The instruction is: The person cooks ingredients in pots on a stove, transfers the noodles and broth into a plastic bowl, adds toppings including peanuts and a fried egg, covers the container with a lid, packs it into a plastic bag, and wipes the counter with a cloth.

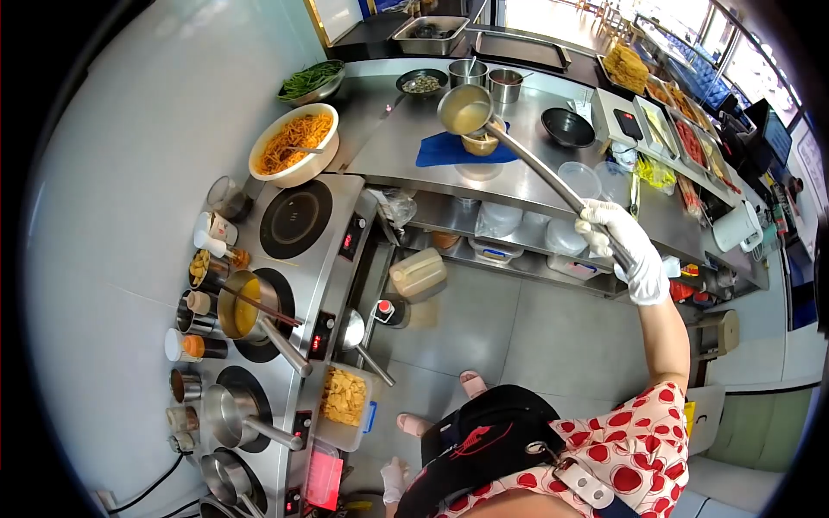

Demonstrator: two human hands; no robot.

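Observation:
My right hand (615, 237), in a white glove, is wrapped round the long handle of a steel saucepan (466, 110). Pale yellowish liquid shows inside the pan, which is over the back counter. Just beneath and partly hidden by it is a light-coloured bowl (480, 145) on a blue cloth (436, 152). Whether the pan touches the bowl I cannot tell. My left hand (395, 480), also gloved, hangs low beside my body near the stove's front, its fingers loosely apart and holding nothing that I can see.
On the left, the stove (332, 203) carries a pan of yellow liquid (244, 306) with chopsticks across it, and more saucepans (229, 413). A white basin of orange shreds (259, 164) stands behind. A black bowl (568, 128) is on the back counter (380, 160). A jug (419, 274) stands low down.

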